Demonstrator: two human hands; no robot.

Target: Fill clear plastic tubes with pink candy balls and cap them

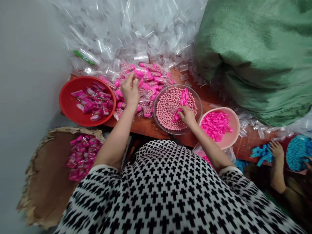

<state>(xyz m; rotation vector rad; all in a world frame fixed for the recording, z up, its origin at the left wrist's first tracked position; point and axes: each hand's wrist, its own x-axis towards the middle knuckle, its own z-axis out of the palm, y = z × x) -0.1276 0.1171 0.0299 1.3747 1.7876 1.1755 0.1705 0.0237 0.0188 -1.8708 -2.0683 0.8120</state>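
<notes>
My left hand (130, 90) is raised over a heap of clear plastic tubes (147, 111) with bright pink caps and pink beads inside. Its fingers are curled together at a pink-capped tube (139, 73), which seems pinched at the fingertips. My right hand (187, 116) reaches into a clear round bowl (200, 109) of small pink beads (164, 113). Its bent fingers close on a pink plastic cap (176, 116); the far side of the grip is hidden. More pink caps (184, 96) lie on the beads just beyond this hand.
A red basin (63, 105) with pink packets stands left, and a pale pink bowl (235, 131) of pink pieces right. Below left is a torn carton (46, 182). Clear tubes (151, 29) and a green sack (253, 61) fill the back. A co-worker's hand (277, 150) touches blue pieces.
</notes>
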